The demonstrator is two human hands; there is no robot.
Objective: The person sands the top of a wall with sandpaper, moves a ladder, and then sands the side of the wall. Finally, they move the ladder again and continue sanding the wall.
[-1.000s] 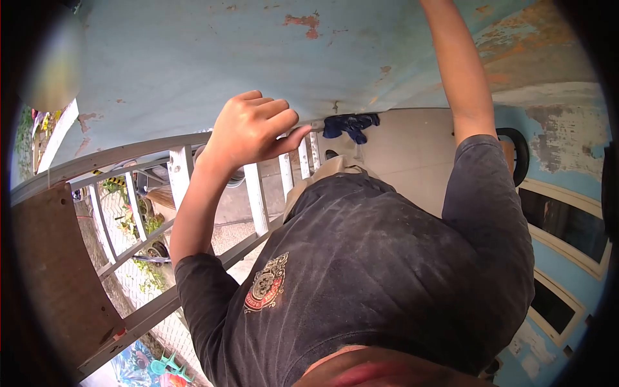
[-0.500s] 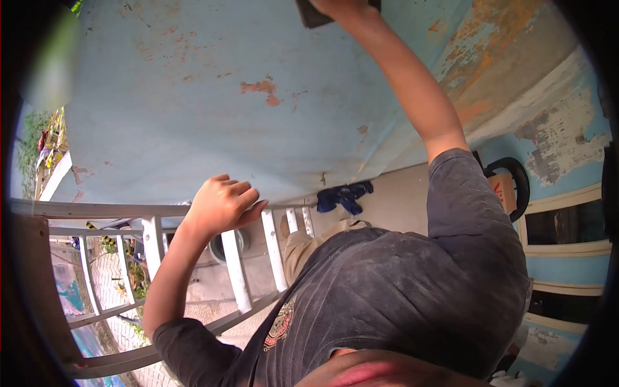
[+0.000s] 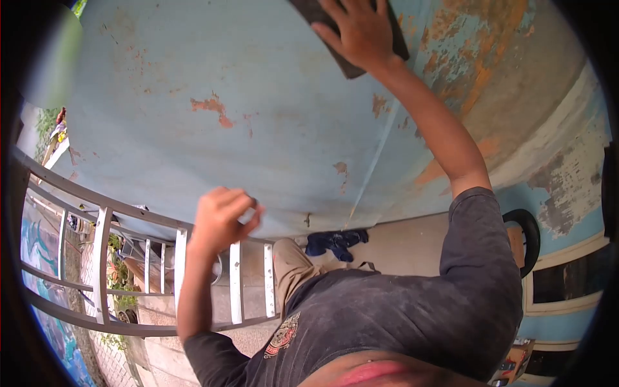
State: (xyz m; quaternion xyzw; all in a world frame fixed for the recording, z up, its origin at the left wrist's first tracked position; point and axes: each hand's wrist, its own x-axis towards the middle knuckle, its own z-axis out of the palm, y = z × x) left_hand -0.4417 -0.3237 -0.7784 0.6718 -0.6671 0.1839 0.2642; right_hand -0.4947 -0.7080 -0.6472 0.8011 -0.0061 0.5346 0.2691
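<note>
My right hand (image 3: 363,37) lies flat with its fingers spread over a dark rectangular sheet of sandpaper (image 3: 350,69), pressing it to a pale blue wall (image 3: 277,155). The sheet's upper part is cut off by the frame edge. Around it the paint is chipped, with orange-brown patches showing to the right. My left hand (image 3: 222,219) is curled in a loose fist in front of the lower wall, above the ladder rails. It is blurred, and a small dark spot shows by its fingers; whether it holds anything is hidden.
A metal ladder (image 3: 103,264) stands at the left. Dark blue cloth (image 3: 336,244) lies on the floor at the wall's foot. A black tyre-like ring (image 3: 530,242) and louvred windows (image 3: 570,280) are at the right. Plants and a chain-link fence (image 3: 116,358) show beyond the ladder.
My right hand and the sandpaper have shifted right along the wall, and more of both shows. The whole view has tilted. My left hand stays curled, slightly lower in view.
</note>
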